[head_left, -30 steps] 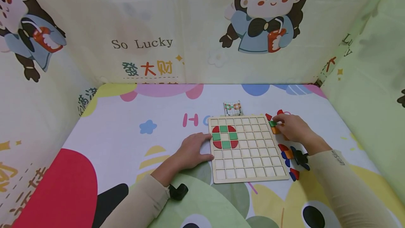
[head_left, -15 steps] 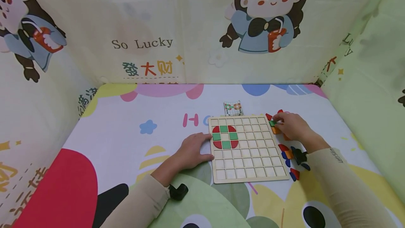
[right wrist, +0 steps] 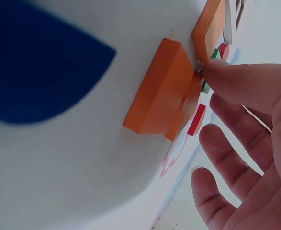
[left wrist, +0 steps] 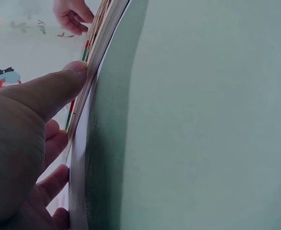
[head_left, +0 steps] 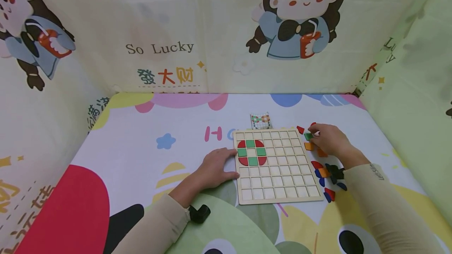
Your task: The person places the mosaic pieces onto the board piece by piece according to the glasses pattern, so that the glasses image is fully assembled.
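Observation:
A pale wooden grid board lies on the table. In its upper left cells, red quarter-round tiles and green square tiles form a ring. My left hand touches the board's left edge with fingers and thumb spread; its thumb lies along that edge in the left wrist view. To the board's right, my right hand pinches a green square tile between thumb and index finger, its other fingers loosely bent. The thumb partly hides this tile in the right wrist view.
A small pattern card lies behind the board. Orange tiles, a red tile, blue tiles and black tiles lie scattered along the board's right side. A printed curtain stands behind the table.
My right hand has shifted slightly right, and the green tile has moved right with it, away from the board's edge. My left hand has stayed at the board.

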The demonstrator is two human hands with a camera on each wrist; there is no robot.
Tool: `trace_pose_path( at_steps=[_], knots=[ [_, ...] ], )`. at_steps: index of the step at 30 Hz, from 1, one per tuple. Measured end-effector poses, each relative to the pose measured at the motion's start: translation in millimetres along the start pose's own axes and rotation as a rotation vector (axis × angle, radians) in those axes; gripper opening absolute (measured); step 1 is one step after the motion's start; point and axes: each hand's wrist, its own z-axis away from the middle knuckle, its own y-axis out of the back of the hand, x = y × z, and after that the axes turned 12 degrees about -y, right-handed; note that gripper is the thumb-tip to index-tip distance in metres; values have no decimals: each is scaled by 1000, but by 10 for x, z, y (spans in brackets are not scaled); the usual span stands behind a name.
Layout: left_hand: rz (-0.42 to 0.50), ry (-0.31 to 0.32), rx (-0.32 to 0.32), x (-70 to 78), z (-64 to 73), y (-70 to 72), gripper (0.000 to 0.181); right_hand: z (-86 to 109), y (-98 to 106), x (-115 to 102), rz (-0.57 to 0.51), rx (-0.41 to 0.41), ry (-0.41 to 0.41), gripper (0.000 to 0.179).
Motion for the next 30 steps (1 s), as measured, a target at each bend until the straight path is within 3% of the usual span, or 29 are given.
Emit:
trace_pose_path(
  at_steps=[21,30],
  knots=[
    [-4,4,2,10,0,8,70,-50,-68,0,-74,-6,-52,43],
    [-4,-6,-7,3,7,10,70,7,-37,-28,-124,-14,-33,48]
  ],
)
